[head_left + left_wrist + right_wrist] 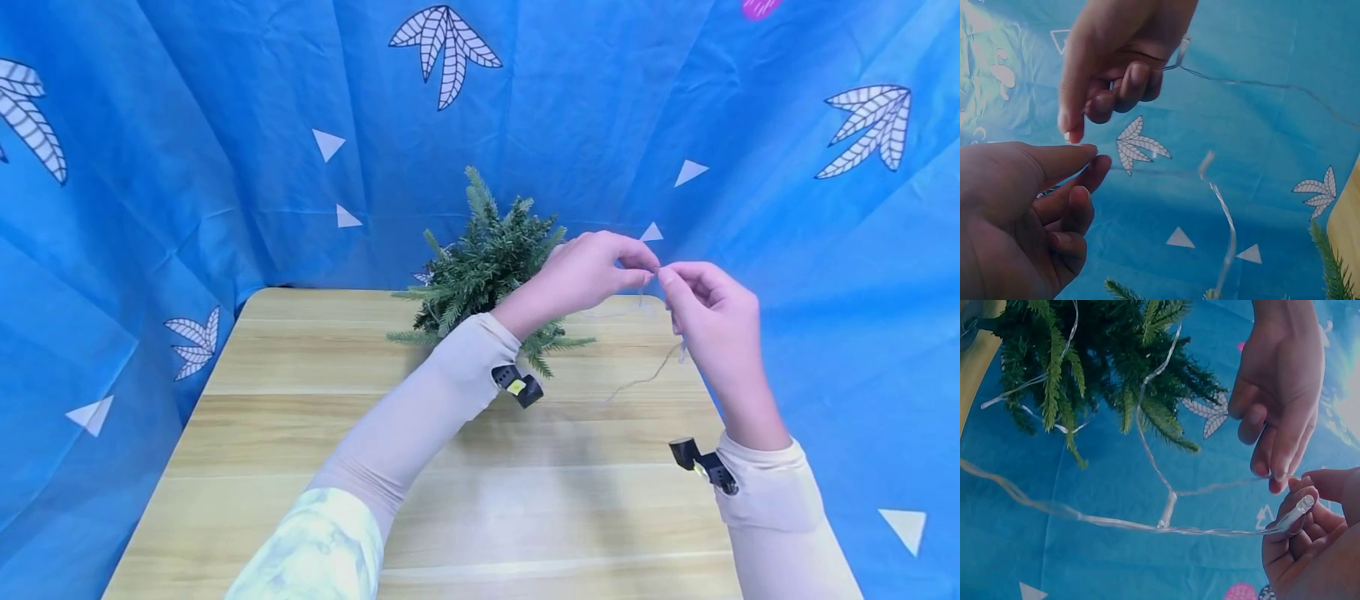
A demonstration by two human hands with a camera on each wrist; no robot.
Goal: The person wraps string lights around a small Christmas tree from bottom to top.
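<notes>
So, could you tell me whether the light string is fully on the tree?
Only partly: some of the light string lies among the tree branches, while another length hangs clear, reaching the right hand.

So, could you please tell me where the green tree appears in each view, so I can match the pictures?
Head: the green tree is near the picture's centre, partly behind the left hand.
Left wrist: only sprig tips show, along the bottom and at lower right.
Right wrist: its branches spread across the upper left.
Shared landmark: left and right hand, fingertips close together.

Beige sleeves (420,408), black wrist cameras (530,392)
</notes>
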